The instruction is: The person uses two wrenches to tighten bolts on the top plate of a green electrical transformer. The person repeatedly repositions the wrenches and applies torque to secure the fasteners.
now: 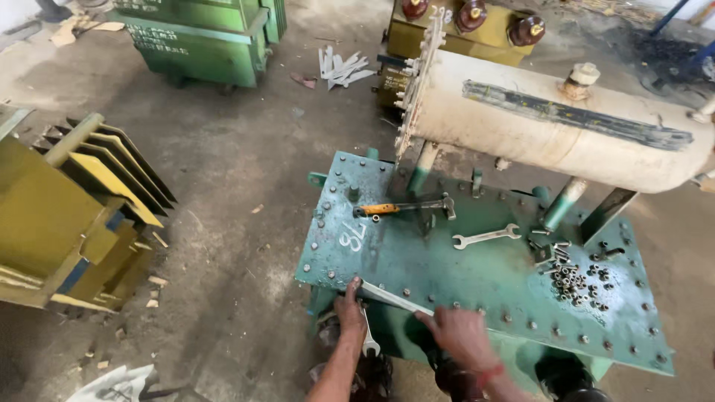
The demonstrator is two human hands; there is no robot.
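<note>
- The left hand sits at the near edge of the green lid, close to its near left corner, with the fingers curled around a spanner that hangs down below the edge.
- The right hand rests on the same near edge, just to the right of the left hand, its fingers closed on one end of a second spanner.
- That second spanner lies flat along the near edge and reaches from the right hand to the left hand's fingertips.
- A hammer with an orange handle lies near the far left corner of the lid.
- A loose spanner lies in the middle of the lid, well apart from both hands.
- A heap of nuts and bolts lies toward the right side of the lid.
- A cream-coloured tank stands over the far edge of the lid on short green pipes.
- Bolt heads line the edges of the lid.
- Yellow metal fins stand on the floor to the left, and a green box stands further back.
</note>
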